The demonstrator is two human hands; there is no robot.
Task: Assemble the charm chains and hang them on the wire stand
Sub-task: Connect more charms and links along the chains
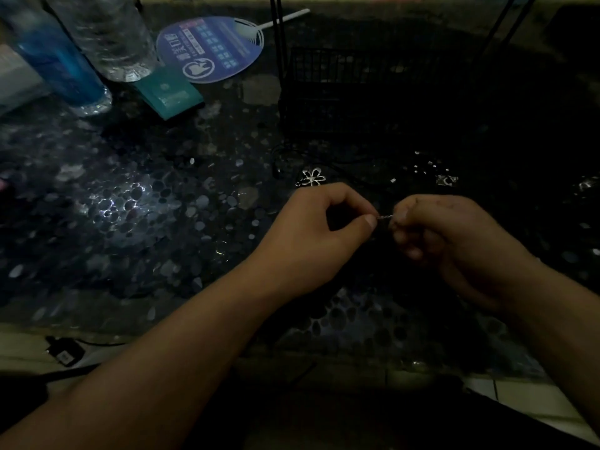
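Chain (385,217) level (crosswise) between hands

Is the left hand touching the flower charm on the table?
Apart. The head view shows the left hand pinching a short chain, with dark table showing before the flower charm.

The table (136,203) surface is dark with a pattern of grey and white pebble-like spots. The wire stand (328,82) is black. The flower charm (313,177) is silver, as is the chain (385,217). The fan (211,48) is blue with white print and a white handle. One bottle (61,66) is blue; the other bottle (113,37) is clear. The box (168,94) is teal.
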